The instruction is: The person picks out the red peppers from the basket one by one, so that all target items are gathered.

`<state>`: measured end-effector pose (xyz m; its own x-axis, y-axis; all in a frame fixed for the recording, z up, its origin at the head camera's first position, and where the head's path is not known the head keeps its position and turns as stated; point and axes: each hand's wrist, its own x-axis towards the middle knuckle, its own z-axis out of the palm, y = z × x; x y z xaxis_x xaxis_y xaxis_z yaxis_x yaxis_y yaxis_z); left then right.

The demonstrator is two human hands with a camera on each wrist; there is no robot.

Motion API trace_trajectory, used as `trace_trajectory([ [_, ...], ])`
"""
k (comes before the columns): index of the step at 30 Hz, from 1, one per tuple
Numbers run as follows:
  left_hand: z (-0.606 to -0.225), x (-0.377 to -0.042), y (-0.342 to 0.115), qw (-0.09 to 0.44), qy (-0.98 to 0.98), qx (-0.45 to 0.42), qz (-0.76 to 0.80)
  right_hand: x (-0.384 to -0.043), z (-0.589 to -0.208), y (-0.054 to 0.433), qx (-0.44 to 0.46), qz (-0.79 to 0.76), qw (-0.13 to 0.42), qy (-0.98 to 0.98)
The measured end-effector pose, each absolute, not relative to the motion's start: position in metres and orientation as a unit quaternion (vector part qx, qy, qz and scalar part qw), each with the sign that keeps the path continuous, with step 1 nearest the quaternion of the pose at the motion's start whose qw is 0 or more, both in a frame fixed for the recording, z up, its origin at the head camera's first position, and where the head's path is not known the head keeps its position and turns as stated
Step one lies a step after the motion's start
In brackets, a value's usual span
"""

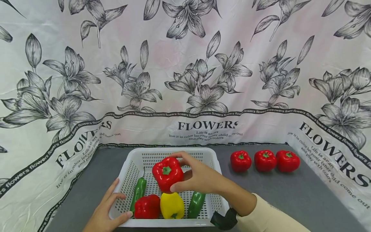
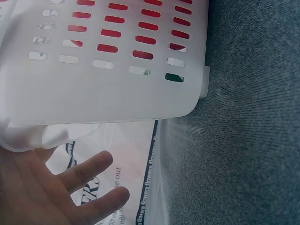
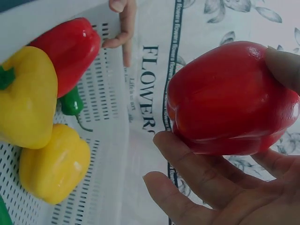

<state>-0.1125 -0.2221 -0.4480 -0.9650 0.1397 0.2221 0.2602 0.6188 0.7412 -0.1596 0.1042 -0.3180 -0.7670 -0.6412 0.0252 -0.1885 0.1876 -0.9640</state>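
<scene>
My right hand [image 1: 194, 177] grips a red bell pepper [image 1: 166, 172] with thumb and fingers, its green stem end towards the head camera. The pepper is held above the white perforated basket [image 1: 215, 180]. My left hand [image 1: 107, 209] rests at the basket's left rim, thumb and one finger over the edge; in the left wrist view two fingers [image 2: 89, 171] extend outside it. Inside lie another red bell pepper [image 1: 147, 207], a yellow bell pepper [image 1: 172, 206] and two long green vegetables, the left one [image 1: 139, 193] with a thin stem. The right wrist view shows a second yellow bell pepper [image 3: 55, 164].
Three red bell peppers, the nearest to the basket being the left pepper [image 1: 240, 161], stand in a row on the grey table [image 1: 261, 193] right of the basket. A flower-printed cloth [image 1: 162, 54] hangs behind and borders both sides. A dark band [image 1: 224, 219] is on my right wrist.
</scene>
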Motion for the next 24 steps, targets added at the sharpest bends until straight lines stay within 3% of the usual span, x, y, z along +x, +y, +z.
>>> trace_trajectory([
  [24, -0.447, -0.111, -0.221, 0.071, -0.894, -0.11, -0.429, -0.13, -0.316, 0.173, -0.212, -0.625, 0.154, 0.735],
])
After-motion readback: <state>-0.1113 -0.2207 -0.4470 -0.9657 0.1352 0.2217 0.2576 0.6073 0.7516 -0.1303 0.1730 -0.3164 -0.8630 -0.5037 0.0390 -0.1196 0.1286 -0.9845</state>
